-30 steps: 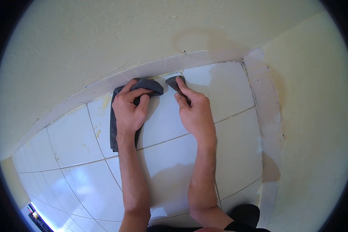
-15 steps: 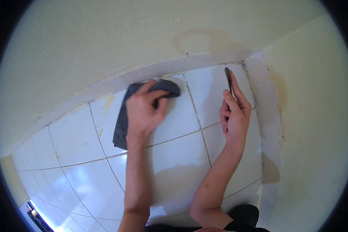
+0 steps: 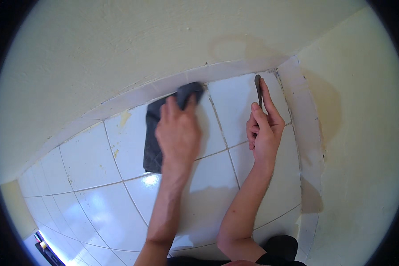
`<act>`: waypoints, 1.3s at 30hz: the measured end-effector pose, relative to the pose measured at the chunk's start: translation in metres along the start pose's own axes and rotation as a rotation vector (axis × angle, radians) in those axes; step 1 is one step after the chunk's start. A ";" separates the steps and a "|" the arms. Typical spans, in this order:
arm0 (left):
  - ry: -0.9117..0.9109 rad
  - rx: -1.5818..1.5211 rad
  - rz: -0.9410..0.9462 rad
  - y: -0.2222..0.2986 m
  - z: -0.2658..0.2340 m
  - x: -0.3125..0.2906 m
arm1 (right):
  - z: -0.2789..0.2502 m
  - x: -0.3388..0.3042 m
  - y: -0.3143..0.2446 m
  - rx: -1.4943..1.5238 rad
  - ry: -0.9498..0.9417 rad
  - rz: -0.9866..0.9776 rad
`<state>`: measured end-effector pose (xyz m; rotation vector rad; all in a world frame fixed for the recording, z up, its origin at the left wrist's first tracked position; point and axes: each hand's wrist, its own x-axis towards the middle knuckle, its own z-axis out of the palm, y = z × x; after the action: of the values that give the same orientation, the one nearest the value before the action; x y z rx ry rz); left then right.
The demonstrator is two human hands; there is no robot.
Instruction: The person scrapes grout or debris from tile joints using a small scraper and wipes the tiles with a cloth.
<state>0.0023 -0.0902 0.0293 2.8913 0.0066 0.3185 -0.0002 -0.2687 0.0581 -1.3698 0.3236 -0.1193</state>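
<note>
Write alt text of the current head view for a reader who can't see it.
A person's left hand holds a dark gray cloth against a white tiled floor, while the right hand holds a thin dark tool to the cloth's right. A pale wall rises beyond; yellowish stains show left of the cloth.

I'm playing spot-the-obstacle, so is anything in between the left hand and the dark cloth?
Nothing visible is: the left hand is right on the dark cloth. The right hand, with the dark tool, is apart, off to the right.
</note>
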 end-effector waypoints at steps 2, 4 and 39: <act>-0.410 -0.050 -0.271 -0.020 -0.040 0.007 | -0.012 0.004 0.004 -0.046 0.024 -0.032; -0.499 -0.001 -0.525 -0.072 -0.071 0.005 | -0.010 0.004 0.005 -0.047 0.010 -0.033; 0.045 -0.140 0.050 0.037 0.028 0.003 | 0.008 0.002 0.006 -0.032 0.001 -0.110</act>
<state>0.0101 -0.1323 0.0120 2.7481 -0.0776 0.3772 0.0034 -0.2606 0.0527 -1.4198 0.2514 -0.2068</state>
